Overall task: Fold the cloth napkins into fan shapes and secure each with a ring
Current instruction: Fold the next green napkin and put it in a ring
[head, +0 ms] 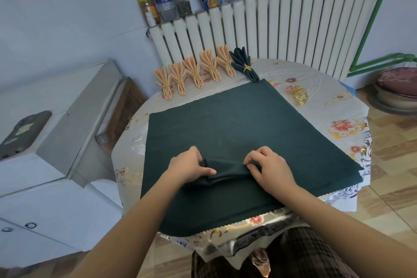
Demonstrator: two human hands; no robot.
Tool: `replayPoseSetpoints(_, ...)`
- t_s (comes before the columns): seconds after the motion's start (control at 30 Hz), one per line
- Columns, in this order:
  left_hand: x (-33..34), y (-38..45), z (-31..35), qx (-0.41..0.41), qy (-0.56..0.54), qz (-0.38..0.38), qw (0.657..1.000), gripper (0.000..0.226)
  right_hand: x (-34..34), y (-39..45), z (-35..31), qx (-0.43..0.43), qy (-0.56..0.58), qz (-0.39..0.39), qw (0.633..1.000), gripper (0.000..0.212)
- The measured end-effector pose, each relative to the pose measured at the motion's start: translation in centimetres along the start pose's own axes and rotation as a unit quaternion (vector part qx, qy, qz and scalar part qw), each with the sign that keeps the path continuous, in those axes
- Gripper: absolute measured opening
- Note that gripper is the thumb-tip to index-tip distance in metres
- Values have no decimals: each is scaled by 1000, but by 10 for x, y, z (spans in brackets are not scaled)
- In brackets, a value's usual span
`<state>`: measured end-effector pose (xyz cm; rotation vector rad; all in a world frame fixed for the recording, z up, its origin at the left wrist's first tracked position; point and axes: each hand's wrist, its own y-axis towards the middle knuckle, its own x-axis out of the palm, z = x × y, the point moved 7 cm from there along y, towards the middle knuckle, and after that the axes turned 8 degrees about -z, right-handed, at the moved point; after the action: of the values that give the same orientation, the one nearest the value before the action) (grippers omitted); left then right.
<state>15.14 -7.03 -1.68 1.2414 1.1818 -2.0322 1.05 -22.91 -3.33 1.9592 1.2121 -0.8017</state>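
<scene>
White radiator ribs (282, 25) back a round bench (320, 119) under a flowered cover, with a white cabinet (45, 176) to its left. Along the far edge, five peach fan napkins (194, 72) stand in a row, each ringed, then one dark green fan napkin (243, 64) with a gold ring. A large dark green napkin (237, 119) lies spread flat across the middle. On its near part the left hand (189, 166), forearm reaching in from below, has its grip pinching a raised pleat, thumb pointing right. The right hand (270, 168) pinches the same pleat's other end, fingers curled. Loose gold rings (299, 95) rest far right.
</scene>
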Motion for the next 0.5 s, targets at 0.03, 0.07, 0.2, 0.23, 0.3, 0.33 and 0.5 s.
replayPoseSetpoints(0.03,-4,-3,7,31,48,32,998,48,0,0,0,-9,-9,3,1000,9)
replayPoseSetpoints(0.07,-7,-8,18,87,93,61,990,54,0,0,0,-24,-22,14,999,10)
replayPoseSetpoints(0.2,7,-37,53,288,173,69,939,42,-4,-7,-14,-116,-133,74,982,5)
replayPoseSetpoints(0.23,14,-37,52,293,192,58,935,45,-3,-9,-18,-135,-173,76,973,11)
replayPoseSetpoints(0.3,23,-35,47,295,217,63,928,48,0,-15,-23,-164,-222,62,959,25)
replayPoseSetpoints(0.33,24,-34,46,297,219,69,927,48,0,-17,-23,-179,-232,61,954,25)
replayPoseSetpoints(0.5,28,-28,49,317,239,75,915,48,-2,-10,-22,-210,-246,29,946,29)
